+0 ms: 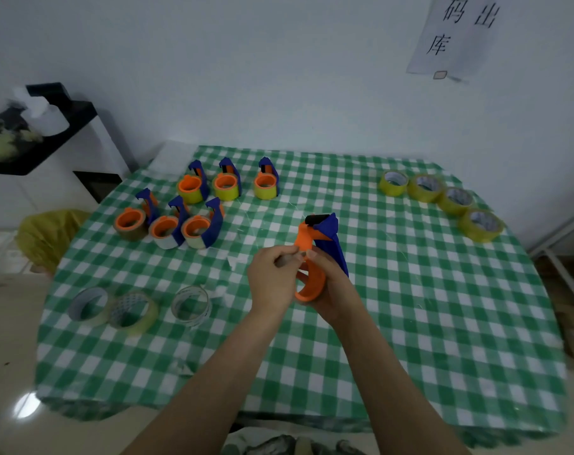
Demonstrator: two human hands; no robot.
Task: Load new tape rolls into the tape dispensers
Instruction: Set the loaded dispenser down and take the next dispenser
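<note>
- Tape dispenser (325, 238), orange and blue, held up in both hands above the middle of the table (410, 323); it does not touch the green checked cloth.
- Right hand (331, 287): cups the dispenser's orange ring from below and behind, fingers curled round it, thumb lying across the top edge.
- Left hand (271, 280): fingers curled, thumb and fingertips pinching at the orange part just above the ring (what exactly sits between the fingertips cannot be made out).
- Dispenser's blue arm points up and away from the person, with a dark roller at its tip.
- Yellow tape rolls (425, 188): four in a slanting row at the far right of the table, each touching or just beside the next, well apart from the hands.
- Loaded dispensers (193, 188): six at the far left, in two rows of three.
- Pale rolls (133, 311): three lying flat at the near left, two of them touching.
- Paper sign (456, 34) on the wall; yellow bag (46, 234) on the floor to the left.
</note>
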